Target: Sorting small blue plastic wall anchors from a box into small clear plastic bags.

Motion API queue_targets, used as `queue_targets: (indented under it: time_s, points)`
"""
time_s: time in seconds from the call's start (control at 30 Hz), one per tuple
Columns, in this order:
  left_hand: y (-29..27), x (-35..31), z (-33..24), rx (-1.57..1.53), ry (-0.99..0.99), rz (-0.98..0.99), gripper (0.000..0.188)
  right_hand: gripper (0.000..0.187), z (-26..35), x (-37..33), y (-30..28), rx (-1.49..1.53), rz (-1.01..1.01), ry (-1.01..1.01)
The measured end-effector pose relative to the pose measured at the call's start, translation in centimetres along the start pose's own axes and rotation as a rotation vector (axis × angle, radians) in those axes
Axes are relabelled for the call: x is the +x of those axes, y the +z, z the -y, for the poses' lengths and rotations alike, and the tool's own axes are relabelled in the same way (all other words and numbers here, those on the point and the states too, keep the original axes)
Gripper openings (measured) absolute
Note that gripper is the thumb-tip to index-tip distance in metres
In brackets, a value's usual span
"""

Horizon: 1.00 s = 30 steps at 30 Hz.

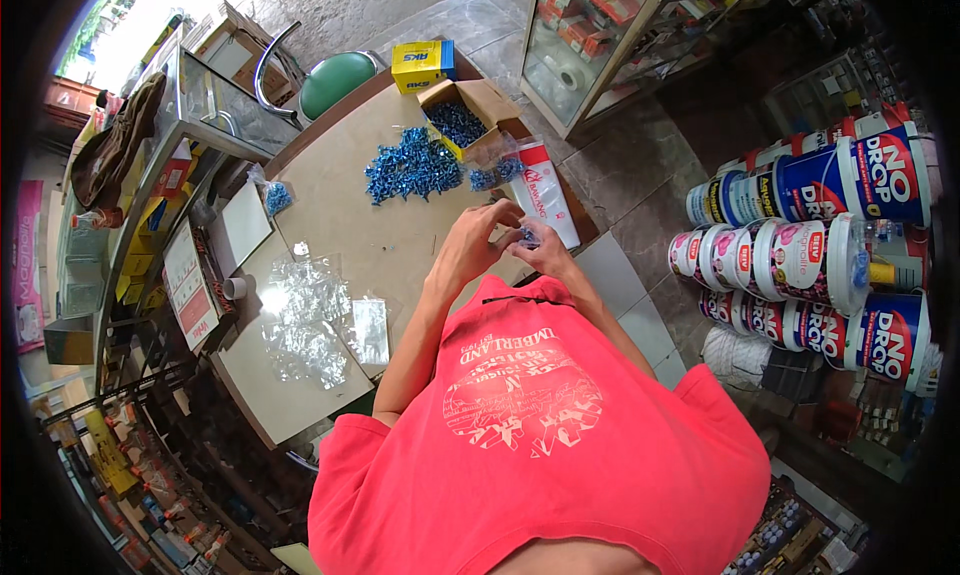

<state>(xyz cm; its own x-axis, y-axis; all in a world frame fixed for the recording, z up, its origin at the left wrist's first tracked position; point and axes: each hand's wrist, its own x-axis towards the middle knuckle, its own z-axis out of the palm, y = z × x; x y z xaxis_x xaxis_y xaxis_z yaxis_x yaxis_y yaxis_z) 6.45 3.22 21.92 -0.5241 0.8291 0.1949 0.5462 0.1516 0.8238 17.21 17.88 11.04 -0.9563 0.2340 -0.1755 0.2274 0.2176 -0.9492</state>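
Near the table's right edge, my two hands meet over a small transparent plastic bag [527, 238] with something blue in it. My right hand [546, 253] grips the bag. The curled fingers of my left hand [484, 233] pinch at its upper part; the fingertips are partly hidden. Just beyond lie bags of blue screws [497, 173]. A loose heap of blue screws [412, 165] spreads on the table [330, 175], beside an open carton of blue screws [457, 125]. Empty transparent bags [305, 320] are scattered to the left.
A closed yellow-and-blue box [422, 67] stands at the far edge. A red-and-white packet [545, 195] lies right of my hands. One filled bag [277, 197] sits at the left. Beyond are a green stool [337, 85], a glass cabinet [580, 50] and stacked paint buckets [810, 260].
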Motion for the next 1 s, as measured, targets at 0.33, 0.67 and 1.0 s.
queue_targets:
  time_s: [0.33,0.67,1.0]
  points:
    - [-0.4,-0.1,-0.4,-0.311,-0.103,-0.014,0.049,0.03,0.1,-0.3,0.2,0.067,0.015,0.043]
    - [1.5,-2.9,14.1,-0.072,-0.36,-0.456,0.04,0.03,-1.2,-0.8,-0.4,0.001,-0.025,0.0]
    - [2.0,-3.6,24.2,0.188,-0.659,-0.55,0.044,0.025,-1.8,-2.7,-1.8,-0.057,-0.113,0.062]
